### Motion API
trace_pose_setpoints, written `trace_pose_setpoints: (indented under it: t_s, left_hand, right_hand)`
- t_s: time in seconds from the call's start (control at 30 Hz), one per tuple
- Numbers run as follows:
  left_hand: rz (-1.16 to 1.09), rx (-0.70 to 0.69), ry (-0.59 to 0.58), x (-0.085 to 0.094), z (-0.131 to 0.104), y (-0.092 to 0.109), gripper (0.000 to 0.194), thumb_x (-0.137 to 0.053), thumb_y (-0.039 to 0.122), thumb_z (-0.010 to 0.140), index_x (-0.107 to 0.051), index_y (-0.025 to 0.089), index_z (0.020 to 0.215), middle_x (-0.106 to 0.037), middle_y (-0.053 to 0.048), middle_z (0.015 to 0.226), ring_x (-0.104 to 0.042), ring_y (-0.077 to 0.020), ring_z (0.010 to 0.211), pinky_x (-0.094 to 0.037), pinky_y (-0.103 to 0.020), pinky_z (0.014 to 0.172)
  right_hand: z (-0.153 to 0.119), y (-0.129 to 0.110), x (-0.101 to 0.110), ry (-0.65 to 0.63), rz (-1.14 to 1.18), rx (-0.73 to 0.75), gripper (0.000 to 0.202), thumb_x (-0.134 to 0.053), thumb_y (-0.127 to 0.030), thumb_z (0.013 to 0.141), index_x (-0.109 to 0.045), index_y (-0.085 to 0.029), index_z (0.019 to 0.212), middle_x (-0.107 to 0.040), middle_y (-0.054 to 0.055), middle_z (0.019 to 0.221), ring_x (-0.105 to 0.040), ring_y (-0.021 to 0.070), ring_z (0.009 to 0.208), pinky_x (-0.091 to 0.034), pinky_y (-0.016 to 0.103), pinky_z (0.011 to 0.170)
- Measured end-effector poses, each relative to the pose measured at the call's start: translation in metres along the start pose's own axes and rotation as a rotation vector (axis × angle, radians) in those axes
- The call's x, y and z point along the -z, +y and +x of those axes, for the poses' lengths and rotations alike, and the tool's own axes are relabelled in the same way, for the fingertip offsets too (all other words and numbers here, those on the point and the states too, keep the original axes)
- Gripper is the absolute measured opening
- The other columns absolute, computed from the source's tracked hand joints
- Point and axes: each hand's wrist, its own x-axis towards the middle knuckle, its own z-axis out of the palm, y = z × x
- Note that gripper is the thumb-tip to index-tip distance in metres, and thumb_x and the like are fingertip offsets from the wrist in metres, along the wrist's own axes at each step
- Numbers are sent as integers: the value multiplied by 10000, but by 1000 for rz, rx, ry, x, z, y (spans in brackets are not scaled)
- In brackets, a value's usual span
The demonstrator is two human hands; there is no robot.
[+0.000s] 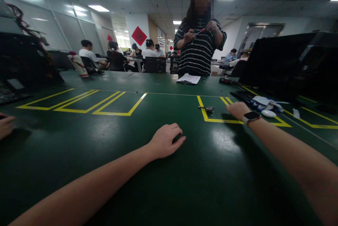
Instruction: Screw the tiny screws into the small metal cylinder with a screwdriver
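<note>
My left hand (167, 141) rests on the green table (126, 187), its fingers loosely curled and the thumb apart from them, with nothing in it. Farther out on the right, my right hand (237, 110), with a watch (252, 116) on the wrist, reaches over a yellow-taped rectangle (224, 121). Its fingers are bent together around something thin that I cannot make out. Left of that hand, a small dark metal tool (207, 109) lies across the tape line. Beyond the wrist are blue-and-white gloves (266, 102) and a white oval object (268, 113).
Across the table stands a person in a striped shirt (196, 50), holding a red-ended tool. Papers (188, 79) and a drill-like tool (228, 81) lie near the far edge. Dark monitors (285, 64) rise at right. Another person's hand (6, 125) is at far left.
</note>
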Motion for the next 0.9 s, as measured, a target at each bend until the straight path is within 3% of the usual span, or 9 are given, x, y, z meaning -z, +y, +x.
trace_pose_setpoints:
  t_s: [0.17, 0.23, 0.33, 0.5, 0.57, 0.63, 0.7, 0.77, 0.9]
  left_hand:
    - [-57, 36, -4, 0, 0, -1, 227, -446, 325, 881, -603, 161, 871, -591, -48, 850, -530, -155, 727, -423, -296, 638]
    - [-130, 64, 11, 0, 2, -4, 215, -446, 309, 879, -604, 165, 864, -592, -44, 847, -534, -153, 729, -434, -291, 637]
    - [-309, 137, 56, 3, 10, -12, 186, -464, 293, 863, -605, 171, 859, -601, -36, 836, -547, -155, 743, -446, -289, 643]
    - [-875, 476, 34, 9, 35, -13, 200, -433, 305, 878, -563, 154, 894, -617, -43, 833, -568, -119, 629, -418, -242, 539]
    - [-1095, 597, 4, 9, 42, -8, 284, -438, 397, 884, -553, 145, 946, -633, -77, 911, -601, -129, 662, -436, -250, 556]
    - [-1329, 688, -39, 7, 46, 0, 429, -424, 530, 863, -530, 139, 1003, -642, -104, 967, -624, -148, 696, -464, -270, 589]
    - [-1535, 713, -85, 5, 46, 7, 490, -388, 590, 855, -529, 139, 986, -653, -100, 948, -629, -147, 688, -479, -278, 609]
    - [-1680, 700, -88, 6, 43, 13, 454, -370, 559, 879, -546, 142, 920, -663, -80, 885, -626, -133, 664, -486, -270, 622]
    - [-1737, 707, 81, 16, 33, 16, 246, -441, 347, 913, -561, 136, 871, -654, -52, 782, -641, -133, 679, -499, -253, 636]
  right_hand:
    - [-26, -12, 12, 109, -67, 77, 261, -532, -273, 887, -560, -129, 1103, -606, 92, 1078, -607, 201, 921, -513, 390, 771]
    - [-40, -17, 20, 179, -87, 131, 188, -432, -83, 889, -610, -58, 944, -657, 173, 889, -633, 244, 835, -486, 362, 686]
    - [-62, -28, 34, 289, -109, 219, 274, -356, 12, 847, -612, -75, 896, -668, 198, 831, -634, 269, 776, -438, 334, 604]
    - [-105, -58, 67, 461, -137, 364, 281, -349, -20, 865, -599, -128, 936, -665, 167, 885, -612, 257, 779, -427, 331, 603]
    - [-123, -75, 81, 543, -149, 420, 277, -345, -46, 884, -595, -142, 958, -658, 180, 1009, -615, 253, 806, -443, 339, 624]
    - [-139, -94, 94, 819, -152, 505, 256, -364, -62, 889, -604, -150, 882, -677, 179, 988, -627, 239, 758, -461, 335, 610]
    - [-152, -113, 104, 979, -86, 592, 236, -383, -87, 895, -604, -160, 854, -695, 164, 948, -634, 229, 765, -484, 331, 633]
    - [-160, -129, 111, 1036, 1, 639, 216, -404, -109, 897, -602, -161, 831, -706, 150, 914, -642, 221, 767, -501, 321, 640]
    - [-159, -151, 111, 1032, 138, 711, 233, -381, -116, 904, -599, -155, 832, -706, 145, 939, -648, 208, 777, -523, 311, 641]
